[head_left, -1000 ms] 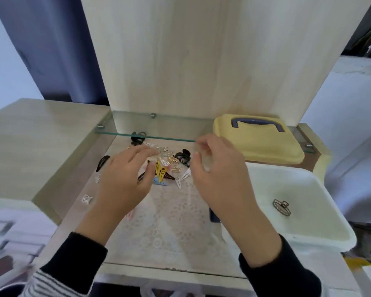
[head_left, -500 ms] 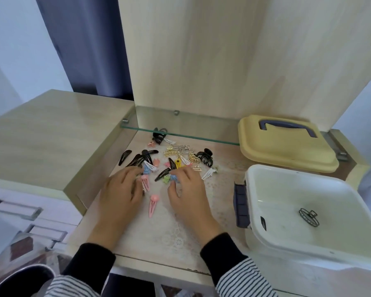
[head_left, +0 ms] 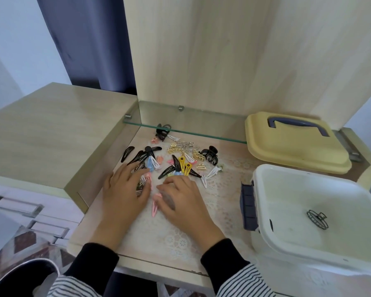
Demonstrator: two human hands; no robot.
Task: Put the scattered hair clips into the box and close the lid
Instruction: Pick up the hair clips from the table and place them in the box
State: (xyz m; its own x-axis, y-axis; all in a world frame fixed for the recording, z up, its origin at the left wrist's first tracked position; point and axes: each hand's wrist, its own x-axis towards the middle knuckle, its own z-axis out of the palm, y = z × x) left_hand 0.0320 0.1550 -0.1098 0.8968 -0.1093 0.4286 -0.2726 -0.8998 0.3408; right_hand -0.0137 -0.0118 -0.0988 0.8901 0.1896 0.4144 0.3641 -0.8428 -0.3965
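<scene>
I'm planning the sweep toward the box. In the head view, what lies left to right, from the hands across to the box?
left hand → right hand → white clip → dark latch → white box → black claw clip lying inside the box

The glass shelf (head_left: 180, 130) overhangs the rear of the lace mat (head_left: 221, 202), roofing the rearmost black claw clip (head_left: 163, 133). The raised counter (head_left: 51, 133) walls the left side; the white box (head_left: 291, 189) and its blue latch (head_left: 247, 207) wall the right. Bare mat lies open between the clip pile (head_left: 180, 162) and the box. The box mouth is open from above, holding 1 wire clip (head_left: 317, 218). The yellow lid (head_left: 287, 151) sits behind it.
</scene>
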